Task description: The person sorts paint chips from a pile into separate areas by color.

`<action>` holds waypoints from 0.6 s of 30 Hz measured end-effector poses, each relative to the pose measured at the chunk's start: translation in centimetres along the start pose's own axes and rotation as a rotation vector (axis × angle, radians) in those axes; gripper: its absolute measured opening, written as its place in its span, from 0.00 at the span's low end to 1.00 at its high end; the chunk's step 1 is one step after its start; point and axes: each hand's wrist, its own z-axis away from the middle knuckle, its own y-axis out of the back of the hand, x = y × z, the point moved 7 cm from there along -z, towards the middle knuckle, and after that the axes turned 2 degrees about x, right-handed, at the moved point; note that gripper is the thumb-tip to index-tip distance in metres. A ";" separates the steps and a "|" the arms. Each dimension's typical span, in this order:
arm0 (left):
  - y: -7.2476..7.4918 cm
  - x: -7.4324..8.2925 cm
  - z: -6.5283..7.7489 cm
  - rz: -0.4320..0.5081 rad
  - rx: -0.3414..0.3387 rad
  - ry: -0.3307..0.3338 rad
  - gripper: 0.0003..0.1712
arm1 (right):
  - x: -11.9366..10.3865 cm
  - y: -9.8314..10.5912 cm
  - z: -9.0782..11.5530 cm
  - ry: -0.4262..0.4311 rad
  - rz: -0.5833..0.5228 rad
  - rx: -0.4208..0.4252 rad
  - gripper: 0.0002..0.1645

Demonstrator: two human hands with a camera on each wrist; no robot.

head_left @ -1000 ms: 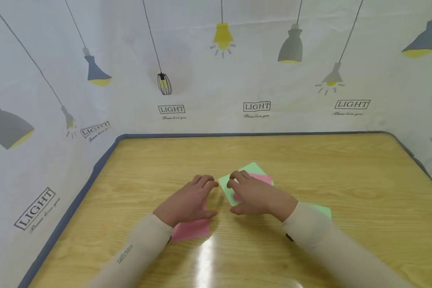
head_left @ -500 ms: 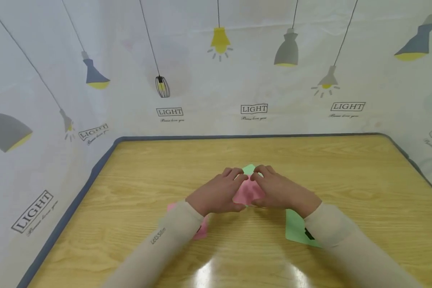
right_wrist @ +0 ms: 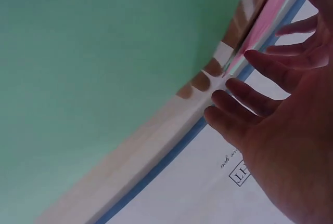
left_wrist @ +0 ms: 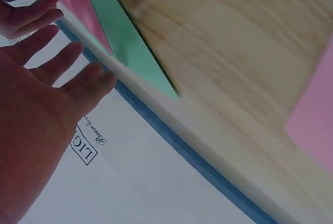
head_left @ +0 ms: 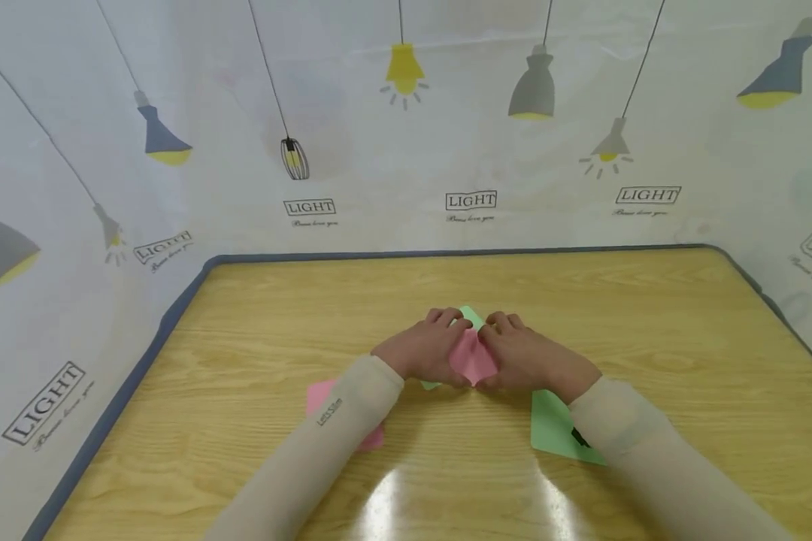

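Observation:
In the head view, a pink sheet (head_left: 474, 361) lies over a green sheet (head_left: 472, 315) in the middle of the table. It is bunched, with a ridge rising down its centre. My left hand (head_left: 429, 349) holds its left side, fingers bent at the far edge and thumb at the near edge. The right hand (head_left: 528, 353) mirrors this on the other side. Fingertips of both hands almost meet. In the left wrist view, the left hand (left_wrist: 41, 109) shows curved fingers beside the pink and green layers. The right hand (right_wrist: 291, 130) looks similar in its own wrist view.
Partly under the left sleeve lies another pink sheet (head_left: 321, 394). A second green sheet (head_left: 551, 428) sits under the right wrist, large in the right wrist view. The wooden table (head_left: 298, 300) meets a white wall covering (head_left: 379, 225) printed with lamps along its blue-edged back.
My left hand has moved right, from beside the left pink sheet to the middle one. Both hands have closed in on that sheet, and it has narrowed and buckled between them.

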 end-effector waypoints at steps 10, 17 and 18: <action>-0.8 -0.1 -0.5 0.003 -0.003 -0.008 0.49 | 0.0 -0.1 -0.6 0.080 -0.021 0.043 0.47; -1.0 0.0 -0.6 0.031 -0.003 -0.028 0.45 | -0.1 -0.2 -0.7 0.071 -0.019 0.055 0.44; -1.1 0.0 -0.6 0.030 -0.003 -0.031 0.45 | -0.1 -0.3 -0.7 0.064 -0.019 0.051 0.44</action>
